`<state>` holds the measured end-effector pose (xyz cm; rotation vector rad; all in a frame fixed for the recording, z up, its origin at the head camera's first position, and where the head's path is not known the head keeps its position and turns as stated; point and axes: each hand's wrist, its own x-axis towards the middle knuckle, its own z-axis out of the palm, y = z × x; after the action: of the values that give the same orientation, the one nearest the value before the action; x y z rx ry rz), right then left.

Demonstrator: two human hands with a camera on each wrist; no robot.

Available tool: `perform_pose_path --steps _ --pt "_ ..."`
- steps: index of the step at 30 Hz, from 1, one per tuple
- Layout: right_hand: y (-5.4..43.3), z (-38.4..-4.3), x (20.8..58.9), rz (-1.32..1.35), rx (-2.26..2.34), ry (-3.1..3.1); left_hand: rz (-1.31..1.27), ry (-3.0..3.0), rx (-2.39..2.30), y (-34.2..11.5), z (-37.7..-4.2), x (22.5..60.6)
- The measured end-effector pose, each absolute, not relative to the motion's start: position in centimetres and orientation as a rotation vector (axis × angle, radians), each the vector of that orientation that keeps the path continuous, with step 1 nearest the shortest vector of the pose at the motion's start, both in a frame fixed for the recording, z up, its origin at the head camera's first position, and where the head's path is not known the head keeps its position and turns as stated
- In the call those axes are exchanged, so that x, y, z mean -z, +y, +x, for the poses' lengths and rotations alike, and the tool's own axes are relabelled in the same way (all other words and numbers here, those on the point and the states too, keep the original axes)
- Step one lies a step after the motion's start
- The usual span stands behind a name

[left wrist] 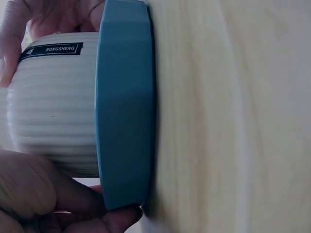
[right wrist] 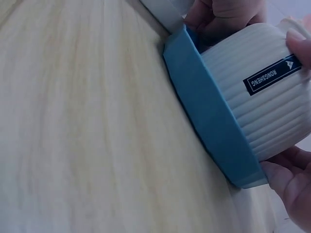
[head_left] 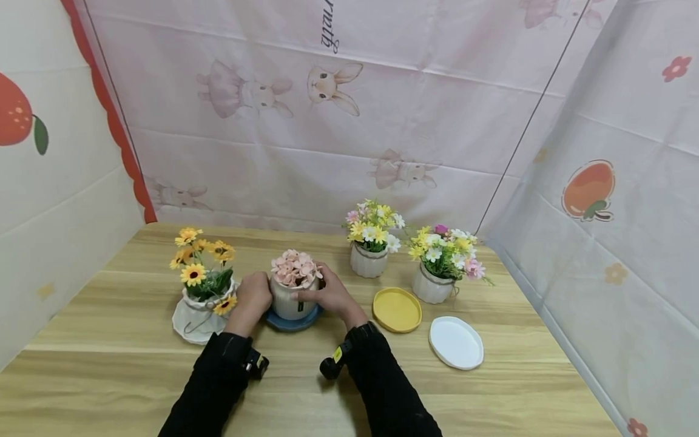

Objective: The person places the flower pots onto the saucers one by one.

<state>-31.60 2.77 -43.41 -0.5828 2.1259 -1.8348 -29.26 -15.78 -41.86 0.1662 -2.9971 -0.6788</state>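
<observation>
A ribbed white flowerpot (head_left: 289, 300) with pink flowers (head_left: 295, 267) stands upright in a blue saucer (head_left: 292, 323), left of the table's middle. My right hand (head_left: 332, 293) grips the pot from the right, its thumb across the front near the dark label (right wrist: 272, 74). At the left side, my left hand (head_left: 255, 297) has its fingers curled, and in the left wrist view they pinch the edge of the saucer (left wrist: 125, 107). Just left of that hand, a pot of yellow sunflowers (head_left: 203, 276) sits on a white saucer (head_left: 188, 325).
Two white pots of mixed flowers stand at the back right, one farther back (head_left: 369, 261) and one nearer the right side (head_left: 433, 285). In front of them lie a yellow saucer (head_left: 397, 310) and a white saucer (head_left: 456, 343). Printed cloth walls (head_left: 306, 176) enclose the wooden table (head_left: 109, 376).
</observation>
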Motion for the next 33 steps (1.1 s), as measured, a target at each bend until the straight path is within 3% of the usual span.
perform_pose_path --steps 13,33 --pt "2.8 -31.0 43.1 -0.613 1.810 2.183 0.189 -3.075 0.759 -16.2 -29.5 41.8" --pt "3.6 -29.4 39.7 -0.655 1.098 2.577 -0.079 -3.161 0.872 -16.6 -26.2 39.3"
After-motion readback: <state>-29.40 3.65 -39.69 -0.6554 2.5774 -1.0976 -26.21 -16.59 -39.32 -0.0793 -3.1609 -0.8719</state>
